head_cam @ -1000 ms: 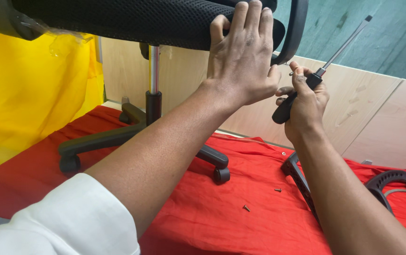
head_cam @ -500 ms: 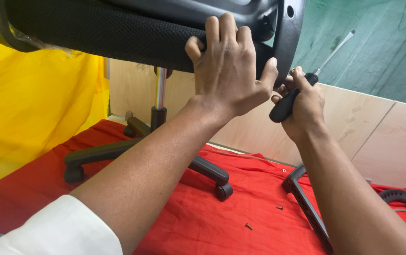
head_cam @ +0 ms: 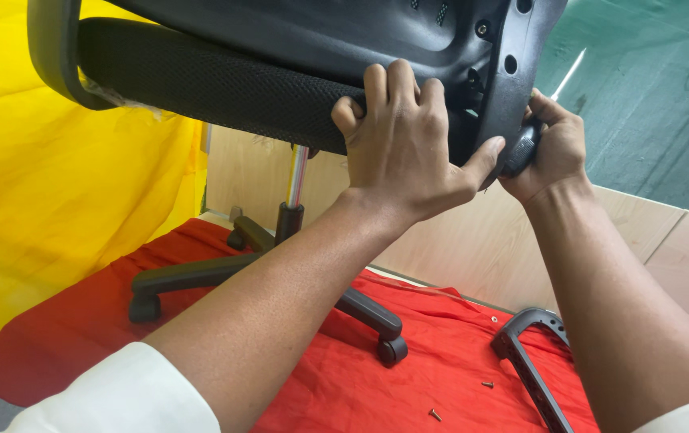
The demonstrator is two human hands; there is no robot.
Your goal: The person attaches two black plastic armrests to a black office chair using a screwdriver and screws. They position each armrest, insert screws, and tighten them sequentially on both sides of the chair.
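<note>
Black mesh-textured seat cushion [head_cam: 224, 88] with glossy black plastic underside. Chrome gas cylinder [head_cam: 297, 174] over a black wheeled base [head_cam: 200, 277]. Bright red cloth [head_cam: 360, 377] underneath, plain yellow sheet [head_cam: 56, 208] far left, dark green backdrop [head_cam: 649, 104] right, pale wood panels [head_cam: 472, 248]. White sleeves [head_cam: 120, 401].

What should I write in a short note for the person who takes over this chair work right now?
Left hand: grips the padded edge of the tilted chair seat.
Right hand: holds a screwdriver at the seat's black plastic underside.
On the red cloth: the wheeled base, a loose armrest and two loose screws.
Done: one armrest sits on the seat.
Left: the loose armrest and screws are not yet fitted.
</note>
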